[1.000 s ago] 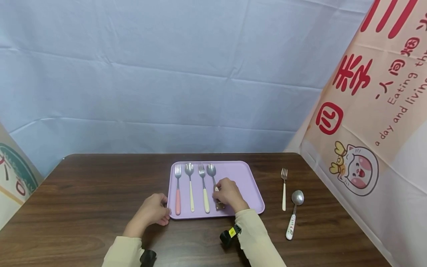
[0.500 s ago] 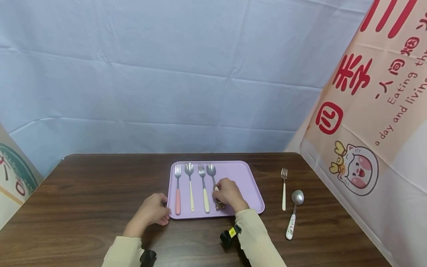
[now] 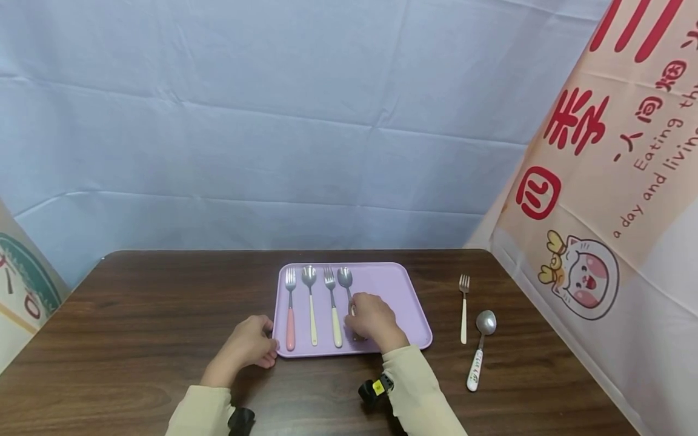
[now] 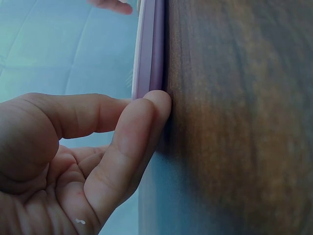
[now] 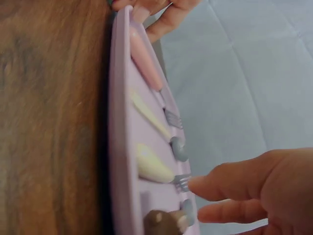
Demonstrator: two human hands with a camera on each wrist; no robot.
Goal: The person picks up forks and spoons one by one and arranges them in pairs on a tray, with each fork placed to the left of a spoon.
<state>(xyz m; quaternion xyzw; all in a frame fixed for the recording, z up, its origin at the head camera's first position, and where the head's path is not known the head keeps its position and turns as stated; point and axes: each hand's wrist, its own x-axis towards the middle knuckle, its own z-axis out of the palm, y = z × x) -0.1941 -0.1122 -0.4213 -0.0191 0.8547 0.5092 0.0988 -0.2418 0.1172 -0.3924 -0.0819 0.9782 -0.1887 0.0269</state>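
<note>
A lilac tray [image 3: 400, 303] lies on the table. My left hand [image 3: 248, 344] pinches its left front corner; in the left wrist view, the thumb and fingertips [image 4: 155, 105] meet at the rim. On the tray, from left to right, are a pink-handled fork [image 3: 291, 327], a cream-handled spoon [image 3: 313, 321], a cream-handled fork [image 3: 335, 324] and a brown-handled spoon [image 3: 345, 277]. Over this last spoon's handle hovers my right hand [image 3: 375, 321], partly hiding it. The right wrist view shows its thumb and fingers [image 5: 230, 181] parted, above the brown handle [image 5: 164, 223].
Right of the tray, a white-handled fork [image 3: 464, 312] and a spoon with a patterned white handle [image 3: 480, 354] lie on the dark wooden table [image 3: 163, 315]. A pale blue cloth [image 3: 245, 133] hangs behind the table, and a printed cloth [image 3: 589, 200] at the right.
My right hand has come slightly up off the brown-handled spoon, its fingers loosened, and covers more of the handle in the head view. The left hand stays at the tray's corner.
</note>
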